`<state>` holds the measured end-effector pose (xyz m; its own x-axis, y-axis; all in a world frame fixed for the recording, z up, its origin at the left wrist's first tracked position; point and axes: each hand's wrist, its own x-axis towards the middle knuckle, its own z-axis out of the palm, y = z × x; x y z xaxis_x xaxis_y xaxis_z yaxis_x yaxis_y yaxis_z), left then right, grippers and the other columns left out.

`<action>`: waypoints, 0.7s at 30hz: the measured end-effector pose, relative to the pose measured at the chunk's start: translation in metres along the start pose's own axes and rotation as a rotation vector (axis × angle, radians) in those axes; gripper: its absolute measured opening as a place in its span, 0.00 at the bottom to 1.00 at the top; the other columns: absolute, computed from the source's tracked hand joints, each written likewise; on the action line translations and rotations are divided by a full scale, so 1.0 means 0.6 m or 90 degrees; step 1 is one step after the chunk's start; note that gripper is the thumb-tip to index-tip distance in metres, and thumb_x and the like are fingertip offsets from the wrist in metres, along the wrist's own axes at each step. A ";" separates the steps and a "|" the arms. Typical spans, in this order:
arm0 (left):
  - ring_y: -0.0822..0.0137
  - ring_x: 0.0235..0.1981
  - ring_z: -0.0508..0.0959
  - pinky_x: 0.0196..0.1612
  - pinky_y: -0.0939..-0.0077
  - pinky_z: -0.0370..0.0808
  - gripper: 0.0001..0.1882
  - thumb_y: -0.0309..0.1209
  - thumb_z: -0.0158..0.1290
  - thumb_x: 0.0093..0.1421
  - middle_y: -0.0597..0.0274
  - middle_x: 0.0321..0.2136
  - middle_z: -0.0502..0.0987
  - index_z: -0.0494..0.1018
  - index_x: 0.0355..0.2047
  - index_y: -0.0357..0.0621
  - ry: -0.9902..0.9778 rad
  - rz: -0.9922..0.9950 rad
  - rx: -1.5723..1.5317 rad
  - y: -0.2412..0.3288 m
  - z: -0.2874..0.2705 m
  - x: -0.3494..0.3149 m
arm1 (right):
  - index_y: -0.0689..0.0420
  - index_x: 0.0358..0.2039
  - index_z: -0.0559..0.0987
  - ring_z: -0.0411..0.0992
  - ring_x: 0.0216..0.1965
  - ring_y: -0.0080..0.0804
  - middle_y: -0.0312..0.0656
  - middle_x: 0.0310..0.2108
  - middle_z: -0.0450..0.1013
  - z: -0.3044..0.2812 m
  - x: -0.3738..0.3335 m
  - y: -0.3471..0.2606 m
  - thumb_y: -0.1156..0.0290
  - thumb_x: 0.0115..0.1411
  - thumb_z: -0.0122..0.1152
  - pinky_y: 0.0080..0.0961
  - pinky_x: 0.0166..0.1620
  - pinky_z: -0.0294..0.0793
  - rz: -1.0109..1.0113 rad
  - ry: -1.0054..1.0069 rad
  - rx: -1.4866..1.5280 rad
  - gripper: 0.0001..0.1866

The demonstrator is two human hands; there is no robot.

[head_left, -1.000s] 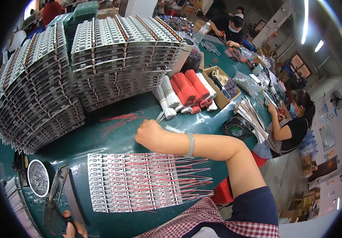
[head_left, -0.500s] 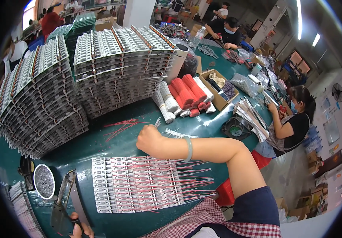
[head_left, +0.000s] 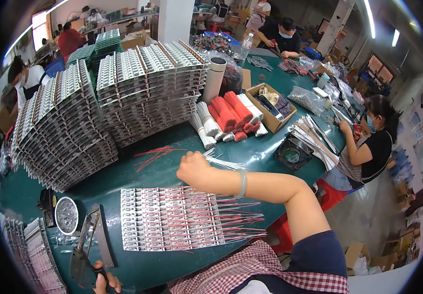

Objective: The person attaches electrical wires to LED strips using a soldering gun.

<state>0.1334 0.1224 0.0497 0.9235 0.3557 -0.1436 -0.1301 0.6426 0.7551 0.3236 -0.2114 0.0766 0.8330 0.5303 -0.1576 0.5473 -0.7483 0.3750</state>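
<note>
Head view: at lower left, the left hand (head_left: 107,283) grips a soldering tool (head_left: 80,267), probably rigid, best held by its handle. Mid-frame, the right hand (head_left: 193,169) curls beside white wires (head_left: 227,163), likely light and springy; whether it pinches any, I cannot tell. Beneath spreads a glossy green table (head_left: 142,180); 2 board stacks (head_left: 150,90) fill upper left, a seated co-worker (head_left: 368,149) right.

Across your green tabletop (head_left: 98,182): the circuit-board panel (head_left: 157,220) lies flat before you! Beyond it, loose red wires (head_left: 155,156) scatter, loose white wires (head_left: 227,163) to their right; farther back, wire bundles (head_left: 230,112) and an open cardboard box (head_left: 273,126); over right, a cooling fan (head_left: 292,153); leftward, two panel stacks (head_left: 69,137) and a bowl (head_left: 68,234)!
</note>
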 end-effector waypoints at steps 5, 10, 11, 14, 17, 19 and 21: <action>0.77 0.16 0.65 0.20 0.86 0.64 0.13 0.28 0.52 0.63 0.65 0.21 0.70 0.68 0.46 0.36 -0.018 -0.023 -0.049 -0.001 -0.030 -0.027 | 0.51 0.29 0.85 0.76 0.38 0.38 0.39 0.33 0.78 0.056 0.008 -0.003 0.67 0.42 0.70 0.32 0.33 0.71 0.014 -0.101 -0.056 0.10; 0.80 0.13 0.64 0.18 0.89 0.63 0.16 0.29 0.52 0.64 0.66 0.21 0.71 0.66 0.51 0.37 -0.012 -0.039 -0.112 0.020 -0.075 -0.064 | 0.54 0.28 0.84 0.76 0.39 0.37 0.42 0.33 0.78 0.003 -0.012 -0.003 0.71 0.44 0.67 0.32 0.36 0.75 0.042 -0.036 0.013 0.07; 0.80 0.13 0.64 0.20 0.90 0.65 0.15 0.31 0.47 0.67 0.71 0.16 0.64 0.62 0.52 0.40 0.047 -0.039 -0.099 0.029 -0.054 -0.073 | 0.55 0.27 0.83 0.76 0.38 0.38 0.43 0.33 0.77 -0.005 -0.014 -0.005 0.73 0.44 0.66 0.31 0.37 0.76 0.039 0.032 0.042 0.07; 0.81 0.17 0.66 0.21 0.90 0.67 0.14 0.30 0.46 0.68 0.67 0.23 0.68 0.63 0.51 0.38 0.036 -0.001 -0.113 0.022 -0.080 -0.074 | 0.59 0.27 0.82 0.75 0.39 0.40 0.45 0.33 0.75 -0.023 -0.026 -0.016 0.79 0.42 0.63 0.31 0.38 0.78 0.003 0.130 0.116 0.08; 0.74 0.24 0.68 0.20 0.86 0.67 0.17 0.27 0.48 0.64 0.54 0.47 0.65 0.62 0.49 0.28 0.026 -0.002 -0.161 0.008 -0.051 -0.066 | 0.59 0.29 0.77 0.72 0.39 0.40 0.42 0.30 0.70 -0.025 -0.034 -0.042 0.83 0.43 0.58 0.34 0.36 0.76 -0.030 0.234 0.259 0.09; 0.74 0.25 0.68 0.21 0.84 0.68 0.18 0.27 0.50 0.62 0.53 0.45 0.67 0.63 0.48 0.29 0.009 -0.041 -0.165 0.004 -0.038 -0.062 | 0.59 0.28 0.77 0.72 0.38 0.40 0.42 0.30 0.70 -0.015 -0.031 -0.061 0.83 0.44 0.57 0.34 0.36 0.76 -0.038 0.262 0.303 0.09; 0.73 0.25 0.69 0.21 0.84 0.68 0.18 0.26 0.50 0.61 0.52 0.45 0.67 0.63 0.48 0.29 0.013 -0.042 -0.139 -0.002 -0.026 -0.057 | 0.60 0.29 0.77 0.72 0.38 0.40 0.41 0.31 0.70 -0.008 -0.024 -0.076 0.83 0.46 0.57 0.34 0.36 0.76 -0.045 0.304 0.364 0.08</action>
<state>0.0964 0.1199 0.0437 0.9255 0.3201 -0.2024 -0.1466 0.7957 0.5878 0.2862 -0.1827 0.0664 0.7394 0.6031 0.2992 0.6638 -0.7272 -0.1746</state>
